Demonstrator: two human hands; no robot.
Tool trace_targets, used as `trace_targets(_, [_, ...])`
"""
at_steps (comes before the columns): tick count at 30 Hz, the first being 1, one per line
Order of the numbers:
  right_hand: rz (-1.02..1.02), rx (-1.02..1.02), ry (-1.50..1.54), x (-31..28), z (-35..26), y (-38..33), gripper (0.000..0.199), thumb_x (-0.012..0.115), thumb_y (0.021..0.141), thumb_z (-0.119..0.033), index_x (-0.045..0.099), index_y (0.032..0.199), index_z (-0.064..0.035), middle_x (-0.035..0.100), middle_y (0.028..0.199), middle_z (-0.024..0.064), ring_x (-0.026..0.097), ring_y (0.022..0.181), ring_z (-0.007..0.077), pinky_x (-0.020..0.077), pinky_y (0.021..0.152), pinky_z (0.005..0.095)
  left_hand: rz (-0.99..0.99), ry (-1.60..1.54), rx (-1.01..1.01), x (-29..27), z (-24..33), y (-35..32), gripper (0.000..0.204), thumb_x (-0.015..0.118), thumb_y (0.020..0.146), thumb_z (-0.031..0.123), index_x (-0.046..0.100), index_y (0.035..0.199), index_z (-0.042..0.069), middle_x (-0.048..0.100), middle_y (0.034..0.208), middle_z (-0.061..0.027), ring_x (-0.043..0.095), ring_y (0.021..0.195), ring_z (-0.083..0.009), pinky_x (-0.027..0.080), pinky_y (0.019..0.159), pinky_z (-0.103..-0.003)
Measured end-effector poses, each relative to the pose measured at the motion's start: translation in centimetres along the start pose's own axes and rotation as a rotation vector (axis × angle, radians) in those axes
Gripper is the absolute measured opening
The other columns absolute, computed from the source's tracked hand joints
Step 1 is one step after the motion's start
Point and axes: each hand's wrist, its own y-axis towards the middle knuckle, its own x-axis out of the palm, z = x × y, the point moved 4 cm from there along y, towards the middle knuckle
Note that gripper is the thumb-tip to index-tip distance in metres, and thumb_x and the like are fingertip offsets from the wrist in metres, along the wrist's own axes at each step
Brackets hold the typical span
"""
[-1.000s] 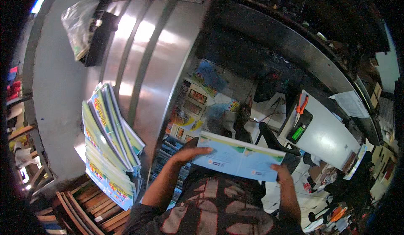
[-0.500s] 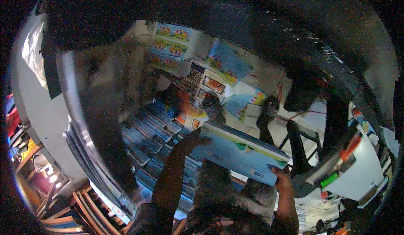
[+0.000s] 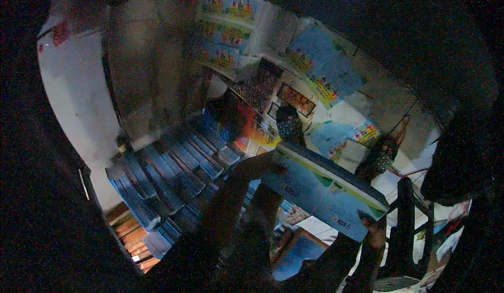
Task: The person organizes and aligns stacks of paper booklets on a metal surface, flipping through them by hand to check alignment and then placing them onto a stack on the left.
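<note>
While both ends are hand-held in mid-air, one printed stack hangs before the body, its far edge toward loose printed sheets, its left end near rows of blue bundles, its right end appearing close to a black frame. Long axis: slanting, left end farther off, right end nearer. Finish: pale blue face, green-and-yellow band along the far edge, thick dark side. Grip: left hand clasping the left end; right hand pinching the right, thumb on top.
</note>
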Motion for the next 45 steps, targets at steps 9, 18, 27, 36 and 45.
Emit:
trace_targets(9, [-0.125,-0.058,-1.122,-1.3,-9.4,14.1,0.058,0.069,0.085,-0.028,0.048,0.133,-0.0011,0.059,0.126,0.0197,0.057,0.111,0.0353,0.0477,0.094,0.0468,0.041,-0.484,0.172,-3.0,-5.7,0.4,0.061,0.076,0.079,0.023,0.051,0.131,0.003,0.063,0.117,-0.0102,0.06,0.105,-0.0264,0.049,0.095,-0.041])
trace_targets(18, [-0.212,-0.432,-1.604,23.7,-23.2,28.0,0.057,0.066,0.087,-0.029,0.047,0.133,-0.0012,0.057,0.127,0.0209,0.056,0.113,0.0373,0.046,0.096,0.0485,0.424,-0.493,0.352,-17.5,-4.9,4.2,0.053,0.072,0.081,0.022,0.052,0.126,0.003,0.064,0.113,-0.0108,0.061,0.104,-0.0266,0.044,0.098,-0.043])
trace_targets(27, [-0.209,-0.925,-1.879,54.9,-33.6,35.9,0.056,0.063,0.089,-0.03,0.047,0.134,-0.0013,0.056,0.129,0.0221,0.054,0.115,0.0392,0.0443,0.098,0.0501,1.107,0.051,0.613,-39.2,6.3,4.2,0.046,0.068,0.083,0.021,0.053,0.122,0.003,0.064,0.109,-0.0113,0.062,0.102,-0.0268,0.039,0.101,-0.044])
trace_targets(36, [-0.084,-1.086,-1.77,62.1,-35.2,39.9,0.054,0.06,0.091,-0.031,0.046,0.134,-0.0014,0.054,0.13,0.0233,0.053,0.116,0.0411,0.0425,0.1,0.0517,1.395,0.607,0.547,-51.4,18.0,7.5,0.038,0.065,0.085,0.02,0.055,0.118,0.004,0.065,0.105,-0.0119,0.063,0.1,-0.027,0.034,0.105,-0.045])
trace_targets(45, [-0.109,-0.366,-1.065,33.1,-13.0,28.4,0.053,0.057,0.092,-0.032,0.045,0.134,-0.0015,0.053,0.131,0.0246,0.052,0.118,0.0431,0.0408,0.101,0.0533,1.402,0.706,0.483,-52.3,19.9,8.2,0.031,0.061,0.087,0.019,0.056,0.114,0.004,0.065,0.1,-0.0124,0.063,0.099,-0.0272,0.029,0.108,-0.047])
